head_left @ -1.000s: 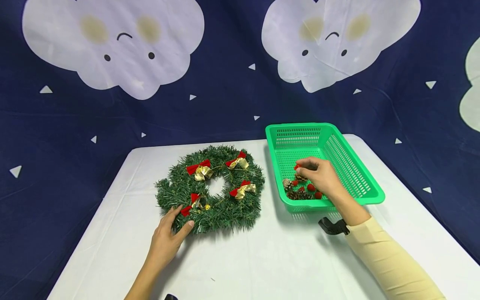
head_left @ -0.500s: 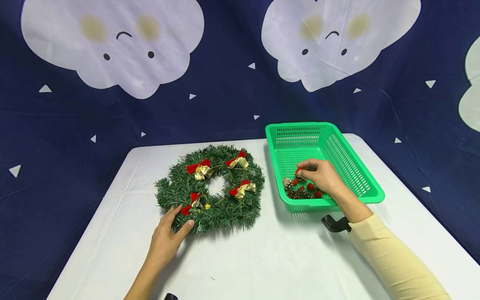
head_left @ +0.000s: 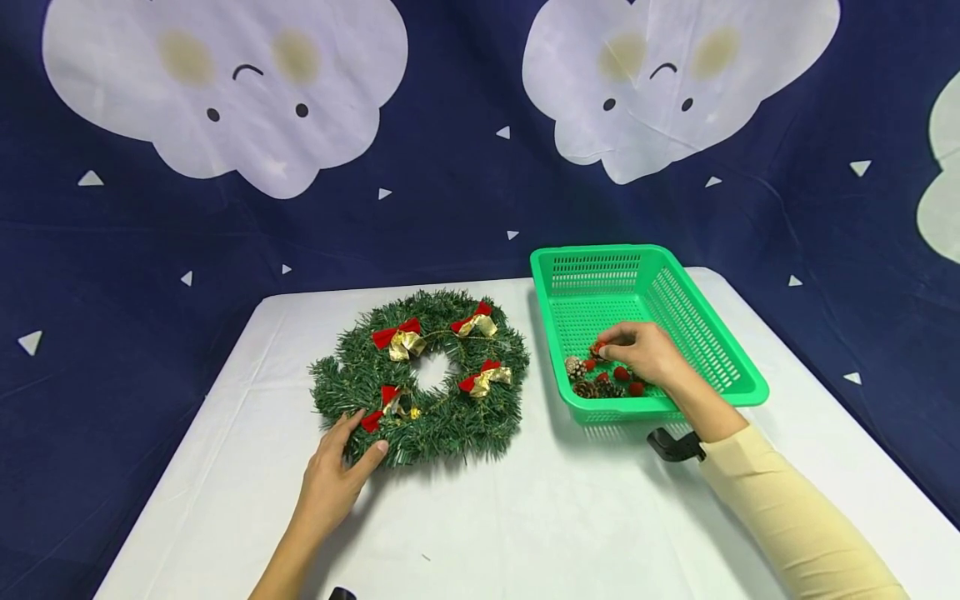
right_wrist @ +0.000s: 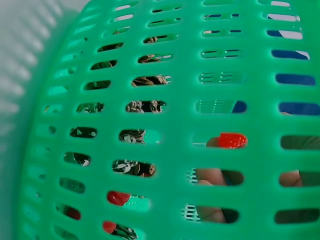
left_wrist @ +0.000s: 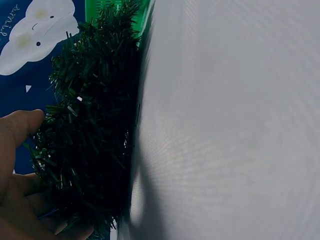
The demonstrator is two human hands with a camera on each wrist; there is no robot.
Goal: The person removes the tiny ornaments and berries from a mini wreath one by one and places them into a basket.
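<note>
A green artificial wreath point(head_left: 450, 433) with red-and-gold bows lies on the white table, left of the middle. My left hand point(head_left: 330, 479) rests on its near left edge, thumb and fingers spread apart; the left wrist view shows the dark foliage point(left_wrist: 90, 125) between them. My right hand point(head_left: 647, 354) reaches into the green basket point(head_left: 652, 407) and pinches a small red ornament. Through the slots in the right wrist view, the red ornament point(right_wrist: 232, 140) shows by a fingertip; its exact kind is unclear. Brown pine cones point(head_left: 585, 389) and red berries point(head_left: 621, 374) lie around that hand.
The basket stands at the table's back right, its wall filling the right wrist view. White cloth point(head_left: 480, 533) covers the table. Behind hangs a dark blue backdrop point(head_left: 450, 225) with clouds. A black strap mount point(head_left: 675, 446) sits at my right wrist.
My right hand has lowered slightly in the basket with the red ornament, and the forearm has shifted a little right. The left hand and wreath have stayed put.
</note>
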